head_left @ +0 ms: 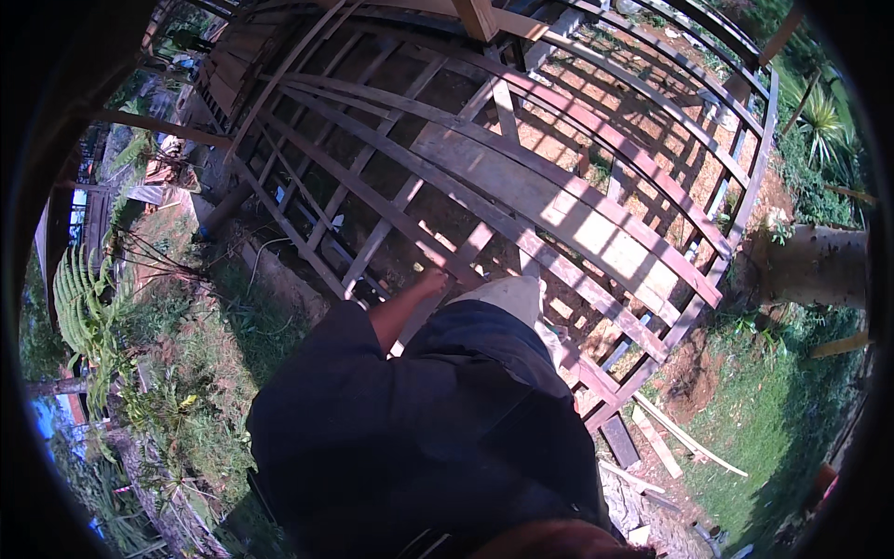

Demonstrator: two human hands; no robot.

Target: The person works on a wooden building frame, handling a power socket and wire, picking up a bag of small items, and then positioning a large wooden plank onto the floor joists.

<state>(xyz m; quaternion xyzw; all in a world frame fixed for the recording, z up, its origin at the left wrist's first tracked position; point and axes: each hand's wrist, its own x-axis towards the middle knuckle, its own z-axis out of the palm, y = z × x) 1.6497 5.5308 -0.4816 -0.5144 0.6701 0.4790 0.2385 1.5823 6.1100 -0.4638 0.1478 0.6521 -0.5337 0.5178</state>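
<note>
My left hand (430, 281) reaches forward from a dark sleeve, low over the wooden frame. Its fingers look curled, and whatever they may hold is too small and shaded to make out. Right beside it runs a brown wooden plank (400, 224), laid lengthwise over the crosswise joists; I cannot tell whether the hand touches it. Just right of the hand is my knee in pale trousers (507, 293). My right hand does not show; my dark-clothed body covers the lower middle.
Loose long planks and a wide board (549, 200) lie across the open joists (372, 252), with gaps down to the ground. Upright posts (477, 19) stand at the far side. A tree trunk (819, 265) is at right; offcuts (656, 440) lie on the grass.
</note>
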